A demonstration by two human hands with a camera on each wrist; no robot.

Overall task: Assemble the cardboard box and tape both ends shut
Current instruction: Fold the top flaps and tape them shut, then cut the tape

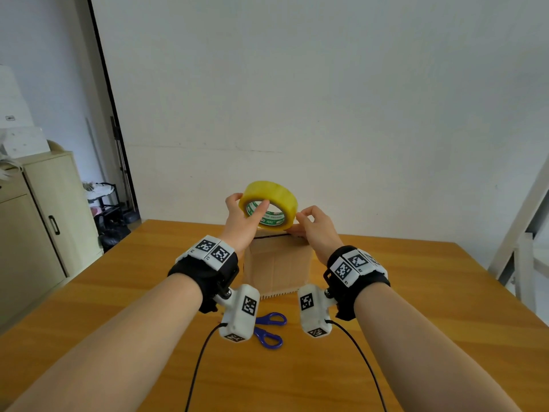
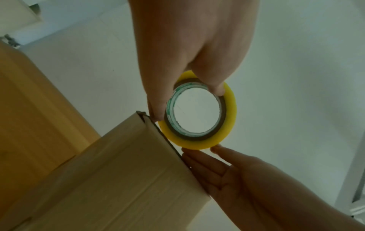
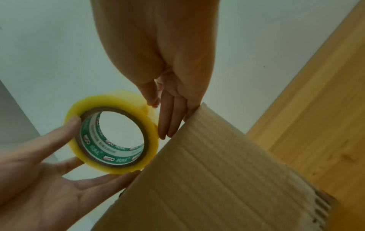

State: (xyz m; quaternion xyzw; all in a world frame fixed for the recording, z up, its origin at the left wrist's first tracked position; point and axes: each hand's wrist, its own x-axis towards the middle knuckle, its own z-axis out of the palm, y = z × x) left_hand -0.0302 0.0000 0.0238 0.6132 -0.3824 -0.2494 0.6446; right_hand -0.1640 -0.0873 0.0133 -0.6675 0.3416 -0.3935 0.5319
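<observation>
A yellow roll of packing tape [image 1: 269, 203] with a green-printed core is in the air just above the cardboard box [image 1: 277, 264], which stands upright on the table. My left hand [image 1: 252, 206] grips the roll, with the thumb through its core and fingers on the outside. In the left wrist view the roll [image 2: 199, 115] almost touches the box's top edge [image 2: 158, 134]. My right hand [image 3: 158, 115] lies with straight fingers along the box's top. Its thumb pinches the tape's loose end [image 3: 151, 112] beside the roll [image 3: 112, 132]. The box's top face is hidden.
Blue-handled scissors [image 1: 269, 330] lie on the wooden table [image 1: 416, 292] close to me, below my wrists. A beige cabinet [image 1: 44, 218] stands at the left and a white frame [image 1: 520, 233] at the right. A plain wall rises behind the table.
</observation>
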